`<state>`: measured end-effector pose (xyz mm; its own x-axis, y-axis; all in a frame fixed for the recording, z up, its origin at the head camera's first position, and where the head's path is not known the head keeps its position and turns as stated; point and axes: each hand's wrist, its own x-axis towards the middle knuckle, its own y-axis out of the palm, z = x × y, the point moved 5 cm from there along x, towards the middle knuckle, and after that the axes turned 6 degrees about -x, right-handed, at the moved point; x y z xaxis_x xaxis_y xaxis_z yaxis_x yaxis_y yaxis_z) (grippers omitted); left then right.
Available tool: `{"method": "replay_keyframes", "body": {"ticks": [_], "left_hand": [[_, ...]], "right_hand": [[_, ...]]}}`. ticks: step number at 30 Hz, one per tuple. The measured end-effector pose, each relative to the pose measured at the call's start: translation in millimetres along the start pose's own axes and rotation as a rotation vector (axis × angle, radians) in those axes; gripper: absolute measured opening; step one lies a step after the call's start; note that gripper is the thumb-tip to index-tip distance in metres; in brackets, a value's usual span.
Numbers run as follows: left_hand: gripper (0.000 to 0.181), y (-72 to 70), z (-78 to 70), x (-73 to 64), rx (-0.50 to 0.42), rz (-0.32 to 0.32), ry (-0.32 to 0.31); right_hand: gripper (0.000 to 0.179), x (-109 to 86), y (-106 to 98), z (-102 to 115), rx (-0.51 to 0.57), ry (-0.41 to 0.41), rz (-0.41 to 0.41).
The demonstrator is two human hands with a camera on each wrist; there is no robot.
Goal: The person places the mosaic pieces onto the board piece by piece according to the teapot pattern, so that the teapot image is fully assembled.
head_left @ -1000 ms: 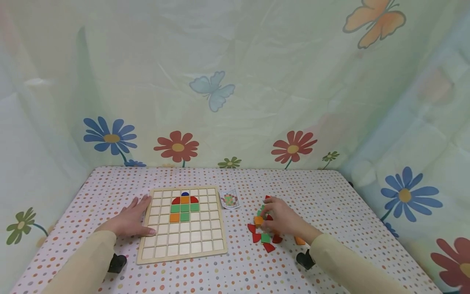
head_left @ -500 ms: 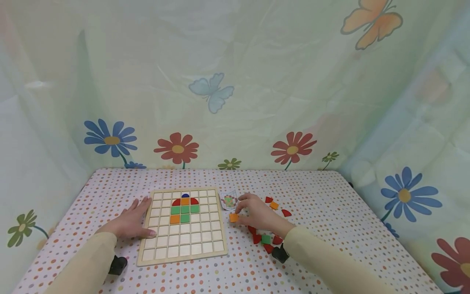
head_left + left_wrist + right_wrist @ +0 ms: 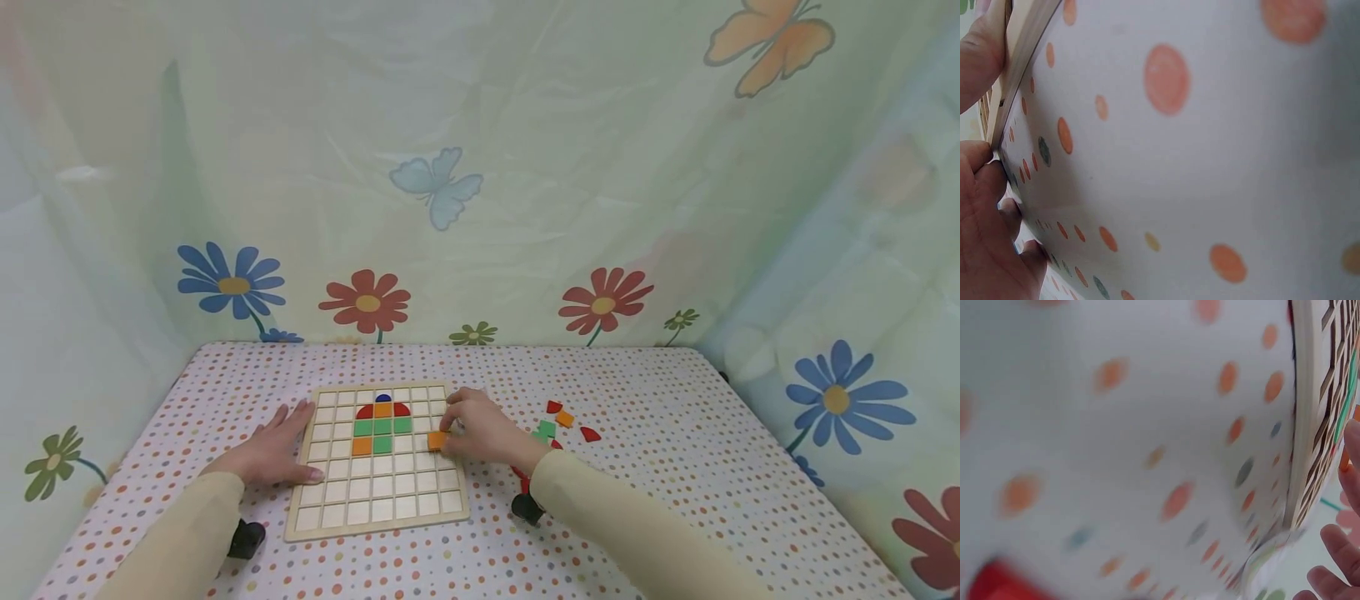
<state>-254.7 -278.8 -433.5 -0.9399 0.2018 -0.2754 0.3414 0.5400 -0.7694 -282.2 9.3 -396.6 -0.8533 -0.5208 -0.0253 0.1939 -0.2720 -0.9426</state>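
A wooden grid board (image 3: pixel 375 487) lies on the dotted table, with red, orange, green and blue pieces set in its upper middle cells. My left hand (image 3: pixel 272 450) rests along the board's left edge, fingers spread and thumb over the frame; the left wrist view shows the thumb on the rim (image 3: pixel 1019 56). Over the right columns of the board, my right hand (image 3: pixel 483 429) pinches an orange square tile (image 3: pixel 437 441) between thumb and fingers. In the right wrist view only part of that hand (image 3: pixel 1341 556) shows, with the tile's edge at the fingertips.
Right of the board lie loose pieces: a green tile (image 3: pixel 547 428), an orange tile (image 3: pixel 565 418) and red quarter-round pieces (image 3: pixel 590 434). Some are hidden under the right arm. The right hand covers most of the pattern card. A printed curtain (image 3: pixel 480 250) stands behind the table.
My right hand has moved left from the loose pieces, past the card, to over the board, carrying the orange tile. My left hand has stayed at the board's edge.
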Motion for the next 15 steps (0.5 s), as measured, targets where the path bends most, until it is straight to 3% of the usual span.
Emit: {"method": "replay_keyframes", "body": {"ticks": [15], "left_hand": [[0.118,-0.4,-0.7,1.3,0.003,0.000,-0.017]], "right_hand": [[0.012,26.9,16,31,-0.167,-0.002,0.027]]}}
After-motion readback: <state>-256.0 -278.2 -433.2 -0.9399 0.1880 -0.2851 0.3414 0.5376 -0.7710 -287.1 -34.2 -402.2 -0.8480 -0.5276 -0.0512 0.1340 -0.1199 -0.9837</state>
